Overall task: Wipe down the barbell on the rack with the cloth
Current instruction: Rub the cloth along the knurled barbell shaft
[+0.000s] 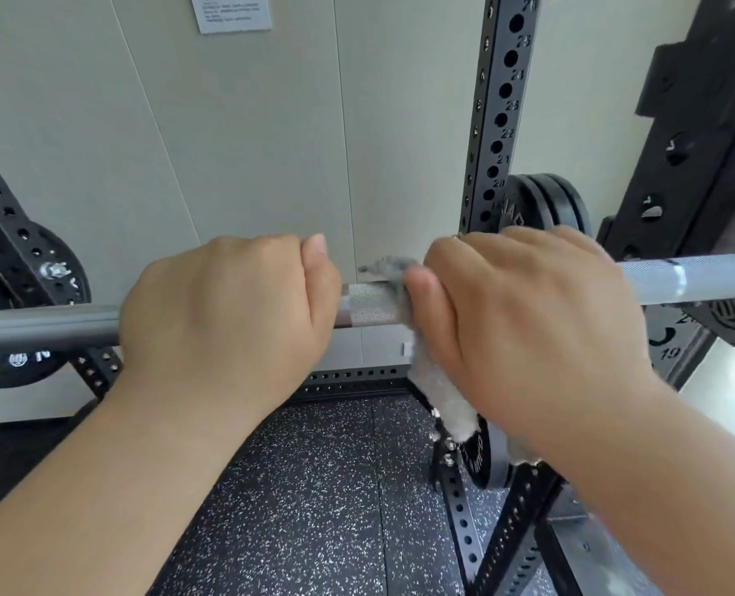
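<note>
A steel barbell (370, 305) runs left to right across the view at chest height, its knurled middle showing between my hands. My left hand (228, 311) is wrapped over the bar with a bare grip. Just to its right, my right hand (525, 320) clasps a grey fluffy cloth (439, 393) around the bar. One end of the cloth pokes out above my thumb and the rest hangs down below the bar. The bar under both palms is hidden.
A black perforated rack upright (503, 114) with numbered holes stands behind the bar, another upright (697, 165) at the right. Black weight plates (542, 204) hang behind, more (17, 294) at the left. Speckled rubber floor (314, 488) lies below, a pale wall (228, 144) ahead.
</note>
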Tool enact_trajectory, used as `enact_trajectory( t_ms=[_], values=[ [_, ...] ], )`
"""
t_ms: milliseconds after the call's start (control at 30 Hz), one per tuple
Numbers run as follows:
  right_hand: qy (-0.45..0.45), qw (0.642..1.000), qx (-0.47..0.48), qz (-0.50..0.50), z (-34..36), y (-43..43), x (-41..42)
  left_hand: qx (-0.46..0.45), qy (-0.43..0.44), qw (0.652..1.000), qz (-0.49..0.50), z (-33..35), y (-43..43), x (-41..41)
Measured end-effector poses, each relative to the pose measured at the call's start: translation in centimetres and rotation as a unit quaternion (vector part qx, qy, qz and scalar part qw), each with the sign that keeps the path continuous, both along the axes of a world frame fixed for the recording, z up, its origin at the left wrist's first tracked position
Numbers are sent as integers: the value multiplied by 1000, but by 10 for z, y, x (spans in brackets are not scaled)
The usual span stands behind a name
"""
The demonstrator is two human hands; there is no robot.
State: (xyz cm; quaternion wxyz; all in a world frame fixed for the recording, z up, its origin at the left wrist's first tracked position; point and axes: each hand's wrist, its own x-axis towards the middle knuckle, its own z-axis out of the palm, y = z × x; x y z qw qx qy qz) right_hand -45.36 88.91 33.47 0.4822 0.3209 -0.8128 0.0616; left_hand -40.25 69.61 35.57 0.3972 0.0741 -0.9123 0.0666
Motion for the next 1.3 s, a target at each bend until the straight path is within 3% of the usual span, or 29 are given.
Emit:
enact_trajectory(
  t_ms=[133,233,333,500,600,700,800,900,1067,1233,1300],
  values=[
    [-82,993,-18,-85,24,-29,-1,3,76,997,-26,-7,3,4],
    [-35,998,-41,-15,0,-25,4,-32,144,987,-65,-16,2,7],
    [-30,999,5,18,-1,-12,2,-30,166,983,-72,-19,2,6],
    [-69,992,-48,-97,18,-32,3,8,76,994,-80,-14,-3,6],
    [-52,997,-51,-33,6,-45,5,38,29,994,-101,-6,-20,10],
    [-46,998,15,32,1,-40,5,66,-35,997,-18,5,-50,15],
    [-89,995,45,-18,15,-20,4,96,-106,989,49,10,-58,18],
    [-96,991,32,-84,18,-19,3,86,-64,994,38,6,-53,17],
    [-26,999,2,-19,1,-24,5,50,1,998,40,-6,-56,23],
    [-64,993,17,-97,16,-13,8,24,100,995,6,-19,-58,23],
    [-58,995,-9,-77,5,-25,10,22,122,992,-1,-23,-60,22]
  ],
)
